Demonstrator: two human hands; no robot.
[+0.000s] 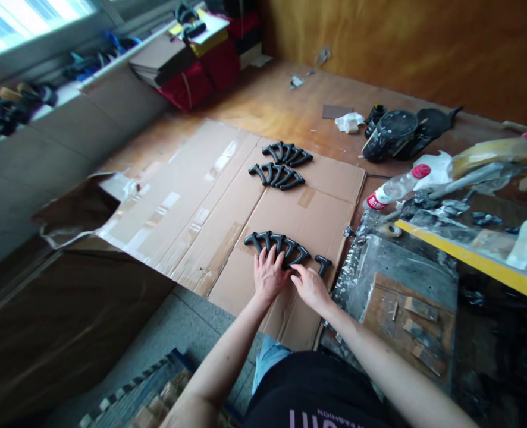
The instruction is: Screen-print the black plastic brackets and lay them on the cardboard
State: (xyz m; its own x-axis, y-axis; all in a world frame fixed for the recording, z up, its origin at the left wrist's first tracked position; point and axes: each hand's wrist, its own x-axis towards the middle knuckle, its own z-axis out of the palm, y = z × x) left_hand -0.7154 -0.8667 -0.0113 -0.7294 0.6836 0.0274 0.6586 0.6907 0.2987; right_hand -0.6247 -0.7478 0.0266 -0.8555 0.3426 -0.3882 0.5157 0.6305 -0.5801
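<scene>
Black T-shaped pieces, which look like handles, lie side by side in a fanned row (295, 254) on the flattened cardboard (192, 196). My left hand (270, 276) rests on this row with its fingers spread, pressing on the near ends of the pieces. My right hand (310, 288) is closed at the row's lower right end, fingertips against the near end of a piece. One single black handle (323, 264) lies apart, just right of the row. Farther back are two more fanned rows, an upper row (288, 154) and a lower row (278, 176).
On the right are a plastic bottle (397, 187), a black-stained pot (391, 135), a yellow-edged shelf (473, 255) and a board (408, 321) with small blocks. Red bundles (196, 80) stand at the back left. Below the cardboard's left edge is a large brown box (67, 321).
</scene>
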